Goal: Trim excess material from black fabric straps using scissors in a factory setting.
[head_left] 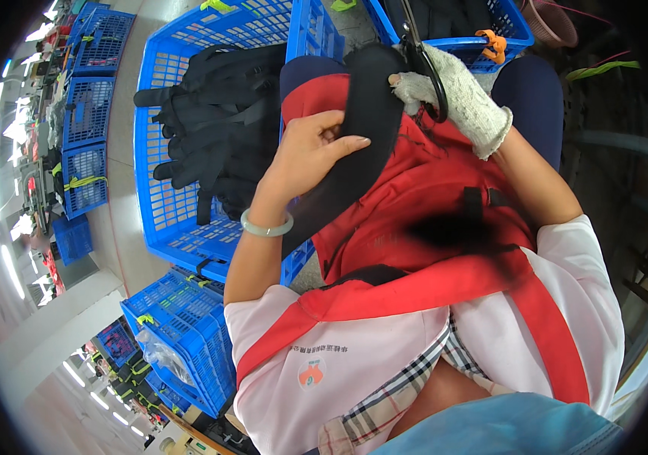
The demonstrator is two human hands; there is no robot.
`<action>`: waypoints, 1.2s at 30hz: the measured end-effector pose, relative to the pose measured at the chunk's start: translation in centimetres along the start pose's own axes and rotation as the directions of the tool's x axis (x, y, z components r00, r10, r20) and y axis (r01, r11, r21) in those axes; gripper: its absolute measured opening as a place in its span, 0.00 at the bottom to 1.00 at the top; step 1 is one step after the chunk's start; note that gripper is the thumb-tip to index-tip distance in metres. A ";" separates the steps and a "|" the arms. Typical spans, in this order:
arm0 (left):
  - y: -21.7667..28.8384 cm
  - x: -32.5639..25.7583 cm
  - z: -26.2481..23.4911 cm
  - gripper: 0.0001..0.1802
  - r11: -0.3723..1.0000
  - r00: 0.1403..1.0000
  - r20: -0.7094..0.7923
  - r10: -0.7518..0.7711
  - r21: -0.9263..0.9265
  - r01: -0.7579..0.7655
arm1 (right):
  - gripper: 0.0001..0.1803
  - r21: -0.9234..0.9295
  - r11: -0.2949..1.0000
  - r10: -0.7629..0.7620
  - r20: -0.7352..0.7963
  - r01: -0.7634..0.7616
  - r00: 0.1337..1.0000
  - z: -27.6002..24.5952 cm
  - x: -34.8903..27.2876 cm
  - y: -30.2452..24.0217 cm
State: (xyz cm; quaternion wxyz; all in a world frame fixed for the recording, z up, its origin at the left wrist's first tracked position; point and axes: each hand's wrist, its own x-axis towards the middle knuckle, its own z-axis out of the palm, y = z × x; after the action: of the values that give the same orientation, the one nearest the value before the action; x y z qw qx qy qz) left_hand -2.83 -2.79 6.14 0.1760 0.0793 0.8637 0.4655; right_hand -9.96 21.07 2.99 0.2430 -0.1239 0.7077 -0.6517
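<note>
My left hand point(313, 148), bare with a pale bangle at the wrist, pinches a wide black fabric strap point(375, 114) between thumb and fingers. The strap curves across my lap, and its lower end runs behind my left forearm. In a white knitted glove with a bare thumb tip, my right hand point(445, 91) is closed on black-handled scissors point(436, 91). Their blades point away from me, beside the strap's far end. Loose dark threads point(415, 140) lie on my red apron point(422, 205) below the glove.
At my left stands a blue plastic crate point(150, 174) heaped with black straps point(222, 114). Another blue crate point(521, 34), holding dark pieces, is at the far right with an orange tie on it. Stacked blue crates point(187, 326) stand at lower left; a pink basket point(550, 23) is far right.
</note>
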 end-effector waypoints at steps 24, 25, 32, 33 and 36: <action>-4.3 2.1 5.5 0.19 0.104 0.943 -0.296 -0.155 -0.954 -0.283 | 0.16 0.002 0.958 -0.285 -0.082 0.286 0.955 1.0 -1.9 4.3; -4.4 2.1 5.5 0.19 0.112 0.939 -0.304 -0.160 -0.951 -0.289 | 0.18 -0.368 0.704 -0.616 0.109 0.608 0.780 0.5 -1.0 4.5; -4.5 1.9 5.3 0.20 0.175 0.938 -0.324 -0.121 -0.937 -0.301 | 0.23 0.194 0.959 -0.187 -0.120 0.208 0.975 0.8 -1.7 6.6; -4.8 1.8 5.3 0.20 0.180 0.935 -0.332 -0.125 -0.934 -0.308 | 0.23 0.198 0.957 -0.191 -0.111 0.210 0.975 0.8 -1.7 6.4; -5.0 1.6 4.8 0.18 0.220 0.941 -0.325 -0.093 -0.928 -0.299 | 0.21 -0.209 0.978 -0.006 -0.080 -0.011 0.997 -0.3 -1.4 5.5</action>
State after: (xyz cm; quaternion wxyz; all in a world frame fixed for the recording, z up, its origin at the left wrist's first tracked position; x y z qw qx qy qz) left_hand -2.39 -1.35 -0.82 0.0162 -0.0641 0.3943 0.9166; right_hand -8.11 22.66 -2.20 0.2011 -0.1217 0.7816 -0.5777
